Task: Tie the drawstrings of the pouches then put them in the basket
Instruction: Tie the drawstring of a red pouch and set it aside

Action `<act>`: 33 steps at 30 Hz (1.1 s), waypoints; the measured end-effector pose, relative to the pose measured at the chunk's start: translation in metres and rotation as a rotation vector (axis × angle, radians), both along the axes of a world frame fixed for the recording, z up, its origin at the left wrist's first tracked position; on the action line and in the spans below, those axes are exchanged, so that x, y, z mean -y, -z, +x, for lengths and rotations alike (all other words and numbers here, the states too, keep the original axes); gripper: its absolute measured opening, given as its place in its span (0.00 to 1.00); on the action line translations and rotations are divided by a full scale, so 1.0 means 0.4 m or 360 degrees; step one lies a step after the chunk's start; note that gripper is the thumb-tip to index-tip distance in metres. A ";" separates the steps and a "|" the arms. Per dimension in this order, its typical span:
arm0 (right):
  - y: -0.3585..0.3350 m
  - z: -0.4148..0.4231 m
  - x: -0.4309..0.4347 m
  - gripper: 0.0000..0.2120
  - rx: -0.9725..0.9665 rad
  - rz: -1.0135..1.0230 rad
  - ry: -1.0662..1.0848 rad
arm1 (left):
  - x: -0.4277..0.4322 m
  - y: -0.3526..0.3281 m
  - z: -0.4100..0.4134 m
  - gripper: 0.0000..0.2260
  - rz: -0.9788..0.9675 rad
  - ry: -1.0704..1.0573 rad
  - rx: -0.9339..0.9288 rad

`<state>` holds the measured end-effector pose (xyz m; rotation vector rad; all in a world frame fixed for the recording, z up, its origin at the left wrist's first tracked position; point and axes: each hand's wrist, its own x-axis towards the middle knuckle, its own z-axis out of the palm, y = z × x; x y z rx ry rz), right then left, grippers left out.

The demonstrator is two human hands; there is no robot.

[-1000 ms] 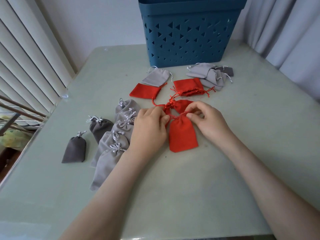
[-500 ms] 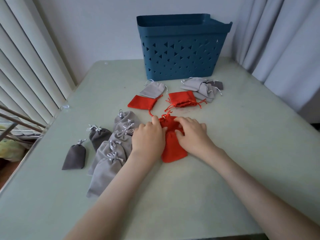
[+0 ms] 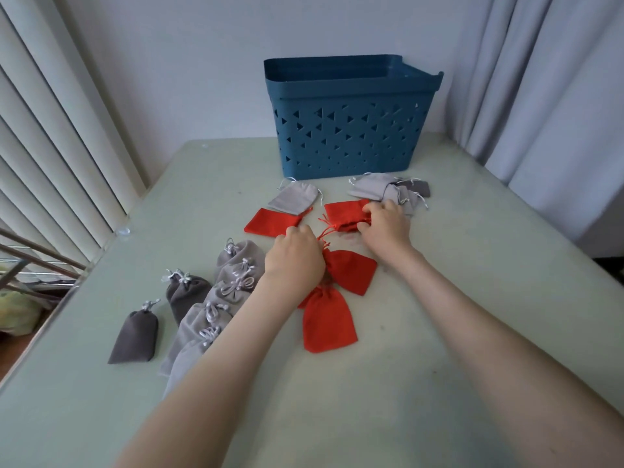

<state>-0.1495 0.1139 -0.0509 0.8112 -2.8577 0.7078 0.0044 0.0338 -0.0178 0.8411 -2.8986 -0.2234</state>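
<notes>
Right grip: right hand curled over the right end of a red pouch, thumb under, fingers on top, clamped on the fabric. The pouch lies crosswise, long axis roughly left-right, untied. Its strings trail off the left end toward the left hand, so the left is nearer them. Left grip: fingers curled, can't tell if it holds anything. Two tied red pouches lie just beside and below it. Flat red pouch sits just beyond the left hand. Basket stands past everything at the bench back. Judgement: pull the pouch closer, then tie.
</notes>
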 end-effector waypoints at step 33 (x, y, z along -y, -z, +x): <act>0.004 0.222 -0.118 0.12 0.1300 -0.0986 -0.0868 | 0.004 0.062 0.150 0.13 0.2663 -0.0126 -0.1249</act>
